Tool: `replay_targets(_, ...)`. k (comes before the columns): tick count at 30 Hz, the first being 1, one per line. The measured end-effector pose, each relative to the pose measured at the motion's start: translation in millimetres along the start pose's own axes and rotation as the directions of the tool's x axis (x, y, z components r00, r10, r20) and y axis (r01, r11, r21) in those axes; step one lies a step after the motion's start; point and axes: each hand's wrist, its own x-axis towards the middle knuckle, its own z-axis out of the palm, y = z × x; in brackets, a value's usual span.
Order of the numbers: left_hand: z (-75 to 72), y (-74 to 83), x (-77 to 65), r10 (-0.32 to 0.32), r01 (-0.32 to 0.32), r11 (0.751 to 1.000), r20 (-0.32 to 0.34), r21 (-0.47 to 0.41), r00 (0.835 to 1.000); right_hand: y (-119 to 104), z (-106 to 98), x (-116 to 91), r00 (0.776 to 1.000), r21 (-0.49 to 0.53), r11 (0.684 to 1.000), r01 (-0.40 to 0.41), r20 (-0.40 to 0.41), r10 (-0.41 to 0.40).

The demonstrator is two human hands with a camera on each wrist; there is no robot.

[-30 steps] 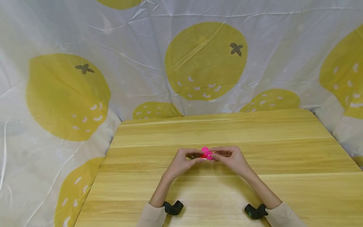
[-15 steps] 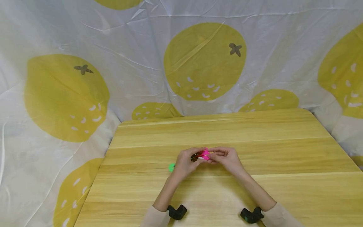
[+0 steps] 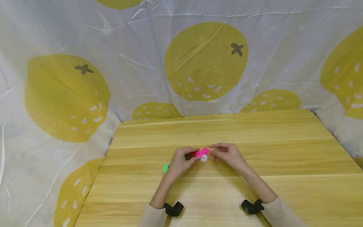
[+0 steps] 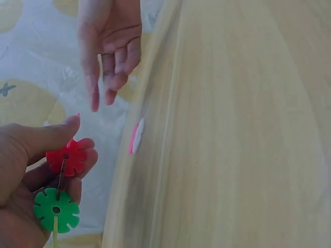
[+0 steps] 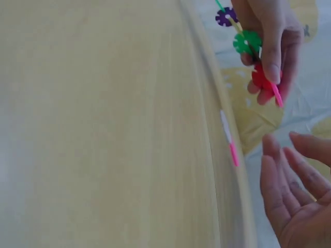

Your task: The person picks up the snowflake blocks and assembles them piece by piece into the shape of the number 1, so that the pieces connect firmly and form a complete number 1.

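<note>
My left hand [image 3: 180, 162] pinches a chain of notched snowflake building discs near its front end. Thumb and fingers grip around the red disc [image 4: 66, 156], and a pink disc [image 5: 277, 94] juts out edge-on ahead of it. Behind these the chain runs back along the palm through a green disc [image 5: 247, 41] and a purple disc [image 5: 226, 17]. A bright green disc [image 3: 165, 168] shows left of the wrist in the head view. My right hand [image 3: 228, 154] is apart from the chain, fingers relaxed and holding nothing.
On the wooden table [image 3: 255, 195], a loose white disc [image 3: 204, 158] and a pink disc [image 3: 205, 151] lie beside each other, close to the chain's front end. Behind the table hangs a pale cloth [image 3: 147, 63] printed with yellow fruit.
My right hand has let go of the pink disc and drawn back to the right. My left hand has shifted slightly left with the chain, whose bright green disc now shows beside the wrist.
</note>
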Motion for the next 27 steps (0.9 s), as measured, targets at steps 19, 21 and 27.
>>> replay_targets(19, -8.4, -8.5, 0.8, -0.048, 0.047, 0.999, 0.053, 0.009, 0.997, 4, 11, 27, 0.996, -0.203, 0.975, -0.09, -0.021, 0.088)
replay_targets(21, -8.1, -8.3, 0.6, -0.048, 0.048, 0.999, 0.052, 0.009, 0.997, 4, 13, 30, 0.997, -0.241, 0.968, -0.076, -0.026, 0.072)
replay_targets(27, -7.4, -8.4, 0.6, -0.045, 0.045, 0.999, 0.054, 0.003, 0.998, 2, 17, 33, 0.997, -0.341, 0.938, -0.066, -0.051, 0.051)
